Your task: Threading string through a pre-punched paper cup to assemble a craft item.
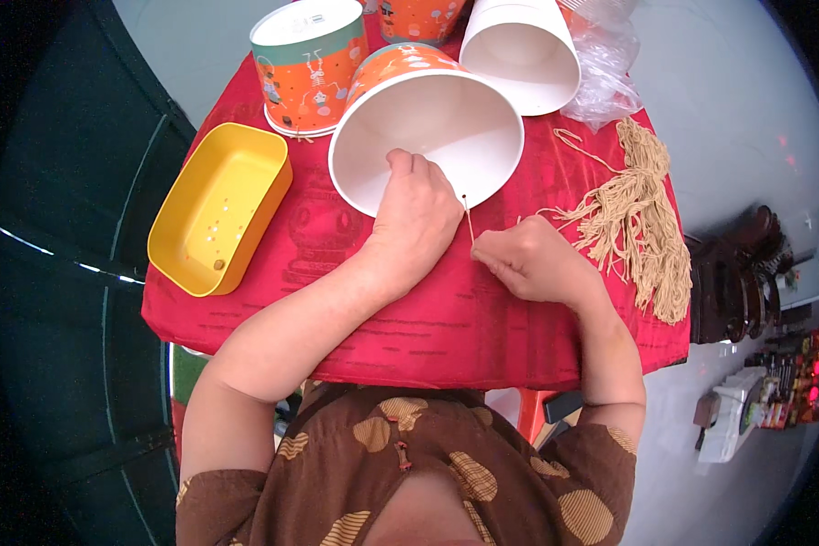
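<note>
Both hands [416, 214] pinching string [469, 221], bucket rim [496, 187]

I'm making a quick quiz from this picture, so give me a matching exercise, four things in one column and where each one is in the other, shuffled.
Things:
1. yellow tray
2. bundle of tan strings
3. left hand
4. clear plastic bag

Places:
A. right side of the red cloth
B. on the rim of the tilted paper bucket
C. left edge of the red cloth
D. far right corner, behind the strings

Pairs: 1-C, 2-A, 3-B, 4-D
</note>
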### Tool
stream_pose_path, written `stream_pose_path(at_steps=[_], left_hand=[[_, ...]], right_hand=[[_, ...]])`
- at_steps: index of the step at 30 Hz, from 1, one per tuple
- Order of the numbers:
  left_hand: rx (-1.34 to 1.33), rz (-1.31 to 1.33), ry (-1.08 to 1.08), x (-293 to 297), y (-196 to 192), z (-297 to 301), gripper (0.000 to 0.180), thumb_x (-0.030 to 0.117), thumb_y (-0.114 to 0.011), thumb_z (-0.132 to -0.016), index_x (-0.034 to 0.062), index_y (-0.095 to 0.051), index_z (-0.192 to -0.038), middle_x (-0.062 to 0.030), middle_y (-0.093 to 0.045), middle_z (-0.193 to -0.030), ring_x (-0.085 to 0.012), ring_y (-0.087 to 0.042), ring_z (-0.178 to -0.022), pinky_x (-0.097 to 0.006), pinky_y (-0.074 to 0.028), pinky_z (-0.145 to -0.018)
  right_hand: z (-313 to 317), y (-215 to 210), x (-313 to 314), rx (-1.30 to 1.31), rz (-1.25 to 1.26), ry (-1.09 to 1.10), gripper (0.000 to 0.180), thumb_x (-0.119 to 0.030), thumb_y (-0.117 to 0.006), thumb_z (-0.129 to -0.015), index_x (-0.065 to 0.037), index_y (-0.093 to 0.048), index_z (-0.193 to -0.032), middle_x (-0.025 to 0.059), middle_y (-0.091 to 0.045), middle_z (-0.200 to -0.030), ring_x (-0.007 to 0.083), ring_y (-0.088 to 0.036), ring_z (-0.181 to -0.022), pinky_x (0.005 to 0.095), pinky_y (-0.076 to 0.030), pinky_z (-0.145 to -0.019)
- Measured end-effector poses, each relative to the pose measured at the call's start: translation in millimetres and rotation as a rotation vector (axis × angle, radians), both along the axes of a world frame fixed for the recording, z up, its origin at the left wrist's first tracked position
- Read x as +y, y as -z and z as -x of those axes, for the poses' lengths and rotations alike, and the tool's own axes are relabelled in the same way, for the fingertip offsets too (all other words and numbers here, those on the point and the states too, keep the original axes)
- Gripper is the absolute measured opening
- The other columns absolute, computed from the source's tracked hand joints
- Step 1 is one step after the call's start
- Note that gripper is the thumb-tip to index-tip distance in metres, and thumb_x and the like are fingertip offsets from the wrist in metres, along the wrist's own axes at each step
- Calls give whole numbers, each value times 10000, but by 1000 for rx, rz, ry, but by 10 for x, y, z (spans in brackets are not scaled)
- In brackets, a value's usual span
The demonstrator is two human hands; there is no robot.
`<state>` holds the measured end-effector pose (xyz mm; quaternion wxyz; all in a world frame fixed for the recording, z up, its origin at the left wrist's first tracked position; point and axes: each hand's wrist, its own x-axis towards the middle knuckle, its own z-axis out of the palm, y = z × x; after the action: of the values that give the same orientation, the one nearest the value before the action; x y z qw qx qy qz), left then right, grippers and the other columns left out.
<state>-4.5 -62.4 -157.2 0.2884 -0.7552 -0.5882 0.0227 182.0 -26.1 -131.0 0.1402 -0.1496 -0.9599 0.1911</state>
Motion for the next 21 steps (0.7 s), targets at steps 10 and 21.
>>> stream_pose_path(at_steps=[10,21], left_hand=[[-38,0,-10,17,-38,-4,209,145,-555,-816,39,-729,-858,-116,-634,-785,-268,-583,-805,-472,-391,-866],[-5,0,1,13,12,-26,206,153,-557,-816,53,-733,-856,-110,-636,-785,-267,-582,-799,-483,-396,-851]], right_hand=[[-226,-101,304,-59,46,311,143,-90,-572,-890,27,-625,-829,200,-625,-725,359,-635,-651,413,-498,-593],[6,3,-18,-118,-34,35,160,-113,-628,-834,-34,-550,-719,186,-573,-643,400,-583,-618,468,-452,-543]])
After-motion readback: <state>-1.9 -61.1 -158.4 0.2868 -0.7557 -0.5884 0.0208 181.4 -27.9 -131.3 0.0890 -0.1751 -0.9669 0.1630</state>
